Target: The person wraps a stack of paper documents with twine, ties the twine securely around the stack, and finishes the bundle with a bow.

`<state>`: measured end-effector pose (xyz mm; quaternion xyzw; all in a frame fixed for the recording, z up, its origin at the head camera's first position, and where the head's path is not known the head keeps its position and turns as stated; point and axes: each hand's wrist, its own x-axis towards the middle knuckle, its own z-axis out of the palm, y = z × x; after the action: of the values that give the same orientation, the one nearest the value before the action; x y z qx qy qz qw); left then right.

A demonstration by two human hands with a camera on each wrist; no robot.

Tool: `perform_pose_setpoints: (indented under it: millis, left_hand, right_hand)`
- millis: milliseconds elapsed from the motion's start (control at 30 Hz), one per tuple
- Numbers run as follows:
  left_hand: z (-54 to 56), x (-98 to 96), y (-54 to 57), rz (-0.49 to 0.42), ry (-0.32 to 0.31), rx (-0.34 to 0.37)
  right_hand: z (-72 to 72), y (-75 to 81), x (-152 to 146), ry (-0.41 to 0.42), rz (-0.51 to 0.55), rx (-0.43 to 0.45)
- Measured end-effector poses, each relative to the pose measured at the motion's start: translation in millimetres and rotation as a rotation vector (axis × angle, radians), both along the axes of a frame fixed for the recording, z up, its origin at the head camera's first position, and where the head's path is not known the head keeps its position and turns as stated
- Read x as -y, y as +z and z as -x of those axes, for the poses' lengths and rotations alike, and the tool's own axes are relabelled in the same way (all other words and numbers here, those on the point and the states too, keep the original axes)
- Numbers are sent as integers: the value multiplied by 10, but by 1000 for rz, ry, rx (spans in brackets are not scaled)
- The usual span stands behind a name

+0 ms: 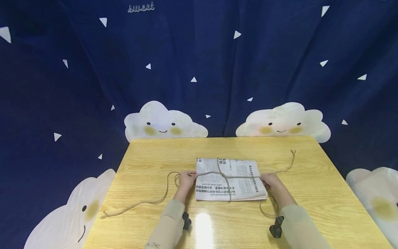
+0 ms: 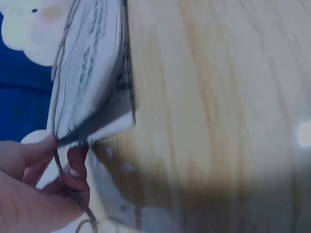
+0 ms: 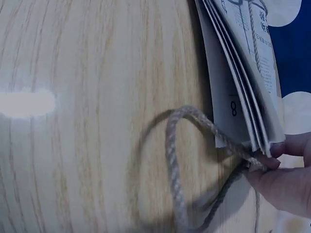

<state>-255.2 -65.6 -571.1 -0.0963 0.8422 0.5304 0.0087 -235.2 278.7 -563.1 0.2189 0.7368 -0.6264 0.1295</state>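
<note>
A folded stack of newspapers (image 1: 242,186) lies on the wooden table, with a thin tan rope (image 1: 240,177) crossed over its top. One strand runs from front to back, the other from side to side, and they meet near the middle. At the stack's left edge my left hand (image 1: 186,182) pinches the rope, which passes between thumb and fingers in the left wrist view. My right hand (image 1: 273,183) grips the rope at the opposite edge, fingertips right at the paper corner. Below that hand hangs a loose rope loop (image 3: 172,160). The stack's underside is hidden.
A long rope tail (image 1: 136,206) trails left across the table (image 1: 155,152), and a shorter one ends at the back right. Behind the table hangs a dark blue curtain (image 1: 174,48) with white clouds. Each wrist wears a small black camera.
</note>
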Motion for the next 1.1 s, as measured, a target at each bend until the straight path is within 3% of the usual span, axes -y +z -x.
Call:
perform_pose_setpoints:
  millis: [33,67,100,200,267,300,433,567,667,767,867,1000,1100]
  left_hand:
    - [30,28,-53,-15,-26,0]
    - [111,83,-230,-54,-65,-47]
    - [138,112,-300,-83,-87,-45]
    - [152,175,-403,-196,-115,12]
    - [129,196,-387,-263,-98,62]
    - [57,176,-238,-274,-69,126]
    - [-17,218,-79,-384,-38,172]
    - [-26,271,-22,-414,-88,201]
    - [-3,309,-42,-392,-168,224]
    - [25,337,-56,-394,-204,245]
    - [52,364,-35,-397,-215,223]
    - [124,403,68,-342,-218,139]
    - [212,431,180,-312,-221,49]
  right_hand:
    - [-4,-10,-6,-6,14,5]
    - [-8,-21,-10,-7,18,7]
    - [-11,-31,-16,-3,20,7]
    - [-22,-36,-27,18,26,9]
    - [-28,-42,-36,44,24,4]
    - [-31,-39,-39,58,23,3]
    - [-44,-47,-60,103,33,-13]
    - [-59,-64,-71,112,50,-24]
    - [-70,-72,-76,99,81,-31]
    - [-73,-63,-90,84,149,-34]
    - [-59,-27,-110,109,158,-58]
    - [-4,92,-121,215,19,-165]
    - [50,219,-115,247,-82,-272]
